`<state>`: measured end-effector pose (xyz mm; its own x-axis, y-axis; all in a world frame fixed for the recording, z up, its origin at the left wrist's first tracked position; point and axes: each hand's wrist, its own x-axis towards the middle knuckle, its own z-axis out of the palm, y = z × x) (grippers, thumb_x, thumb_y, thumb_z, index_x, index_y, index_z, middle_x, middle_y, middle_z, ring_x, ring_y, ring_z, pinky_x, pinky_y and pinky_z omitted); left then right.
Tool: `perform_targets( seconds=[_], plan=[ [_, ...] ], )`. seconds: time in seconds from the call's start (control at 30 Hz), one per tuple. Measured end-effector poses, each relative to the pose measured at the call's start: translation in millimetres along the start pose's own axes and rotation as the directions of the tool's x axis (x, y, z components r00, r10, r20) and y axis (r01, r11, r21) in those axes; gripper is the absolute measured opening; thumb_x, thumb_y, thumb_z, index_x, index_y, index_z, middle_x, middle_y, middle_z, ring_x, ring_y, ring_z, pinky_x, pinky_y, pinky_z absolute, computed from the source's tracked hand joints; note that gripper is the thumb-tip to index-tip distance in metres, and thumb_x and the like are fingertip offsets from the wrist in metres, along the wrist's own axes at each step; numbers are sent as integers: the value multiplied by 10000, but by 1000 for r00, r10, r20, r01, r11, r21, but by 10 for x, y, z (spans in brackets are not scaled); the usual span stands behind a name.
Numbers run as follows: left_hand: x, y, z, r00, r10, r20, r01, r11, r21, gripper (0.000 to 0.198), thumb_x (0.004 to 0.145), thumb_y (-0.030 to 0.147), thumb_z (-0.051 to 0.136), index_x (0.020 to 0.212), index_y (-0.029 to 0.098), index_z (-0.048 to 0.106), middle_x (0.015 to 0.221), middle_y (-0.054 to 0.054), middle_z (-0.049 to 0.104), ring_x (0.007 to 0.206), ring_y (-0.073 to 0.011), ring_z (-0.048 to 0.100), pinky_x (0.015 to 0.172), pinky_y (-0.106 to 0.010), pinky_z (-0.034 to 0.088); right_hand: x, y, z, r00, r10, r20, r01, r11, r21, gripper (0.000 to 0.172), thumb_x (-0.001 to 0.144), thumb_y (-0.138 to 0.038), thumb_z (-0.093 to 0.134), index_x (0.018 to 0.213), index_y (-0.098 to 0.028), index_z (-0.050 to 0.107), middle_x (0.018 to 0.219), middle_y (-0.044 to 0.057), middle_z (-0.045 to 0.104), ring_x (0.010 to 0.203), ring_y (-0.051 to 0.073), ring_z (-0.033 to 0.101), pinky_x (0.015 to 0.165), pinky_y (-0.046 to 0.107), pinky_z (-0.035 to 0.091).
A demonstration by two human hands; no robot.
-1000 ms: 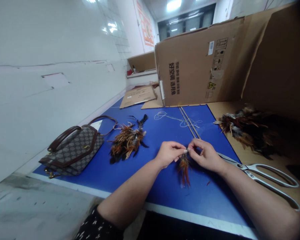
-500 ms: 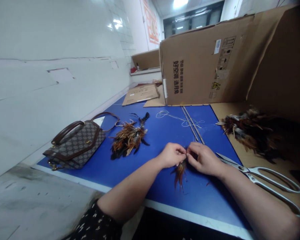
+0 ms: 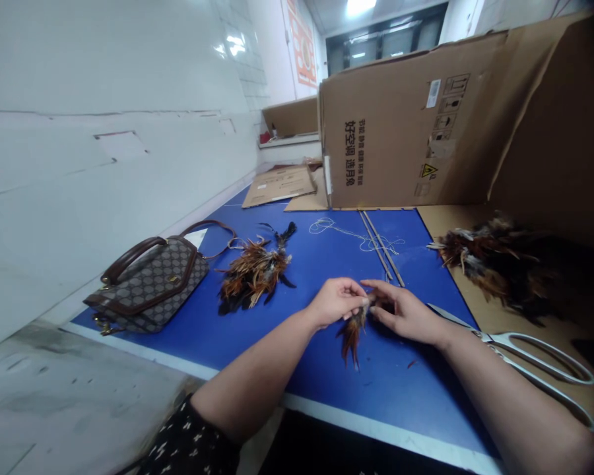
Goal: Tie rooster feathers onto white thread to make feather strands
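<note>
The left hand (image 3: 337,302) is found closed, thumb and forefinger pinched on the quill end of a small feather bundle (image 3: 351,335). The right hand (image 3: 406,314) is set just beside it, fingers extended and parted, with the fingertips at the same quill end; no closed grip is shown there. The bundle is hung from the pinch, its brown and orange tips trailing onto the blue table (image 3: 277,343), near the front edge and between the 2 forearms.

Judgement: this is fine 2-handed work at the quills. It is judged best done with the left pinch held firm and low on the shafts, so that the quill ends lie level and none slips out. The right fingertips are best applied lightly, 1 feather at a time. The vanes should not be crushed or twisted.

Outward: large scissors (image 3: 482,336) are laid just right of the right wrist, blades toward the hands. 2 thin sticks (image 3: 382,252) and a loose string (image 3: 344,232) are laid beyond the hands. A feather pile (image 3: 255,270) and a handbag (image 3: 151,284) are placed to the left. A larger feather heap (image 3: 495,264) is laid on cardboard to the right, well apart
</note>
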<state>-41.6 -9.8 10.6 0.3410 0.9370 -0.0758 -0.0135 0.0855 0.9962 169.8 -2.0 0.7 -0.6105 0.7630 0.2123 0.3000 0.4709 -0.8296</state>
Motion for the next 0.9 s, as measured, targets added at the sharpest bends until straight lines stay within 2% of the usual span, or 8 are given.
perform_targets(
  seconds=[0.1,0.2,0.27,0.4,0.53,0.73,0.9],
  plan=[
    [-3,-12,-1,1000,-8,26,8,1000,-8,310,725,332,823,864,117,649,552,16,595,385,-34,419,398,-167,284,12,-15,-24,1000,7,-18,-7,999,-53,369,933,-313,600,1274,-179,646,784,21,703,684,166,620,677,285,520],
    [-9,-16,9,998,-32,47,32,999,-5,310,710,317,830,851,123,635,550,13,601,387,-36,420,395,-166,280,14,-50,-83,998,-35,-44,28,988,-154,215,944,-331,598,1024,-203,751,833,45,737,749,185,653,742,302,521],
    [-11,-17,15,997,-63,48,63,998,4,296,707,297,826,841,134,620,535,17,597,380,-40,420,391,-166,275,11,-78,-98,994,-81,-68,65,977,-201,201,952,-316,586,921,-212,755,870,56,747,778,191,670,760,302,515],
    [-3,-34,2,992,-112,54,110,993,41,256,719,272,814,794,146,604,509,20,587,349,-43,409,380,-172,256,-2,-155,-50,980,-169,-101,118,915,-386,174,957,-267,560,918,-211,721,802,54,707,732,187,642,702,290,477],
    [30,-60,-38,993,-115,21,114,993,19,271,702,280,840,788,129,631,548,-14,632,354,-54,443,386,-183,275,-16,-219,-3,977,-186,-101,115,869,-482,164,963,-255,537,904,-213,684,790,61,688,717,188,629,673,284,449],
    [71,-79,-56,994,-101,-27,95,981,-169,299,646,259,875,765,100,652,618,-72,687,405,-68,503,425,-200,332,-30,-237,-14,969,-220,-110,149,879,-453,170,966,-269,549,915,-222,704,796,50,700,715,179,635,674,287,451],
    [60,-42,-35,997,-70,-42,56,962,-268,277,612,208,877,736,82,664,627,-86,688,456,-83,536,470,-215,364,-36,-263,-21,960,-246,-132,181,909,-376,199,971,-271,558,886,-214,728,714,28,660,646,155,590,636,277,441]
  ],
)
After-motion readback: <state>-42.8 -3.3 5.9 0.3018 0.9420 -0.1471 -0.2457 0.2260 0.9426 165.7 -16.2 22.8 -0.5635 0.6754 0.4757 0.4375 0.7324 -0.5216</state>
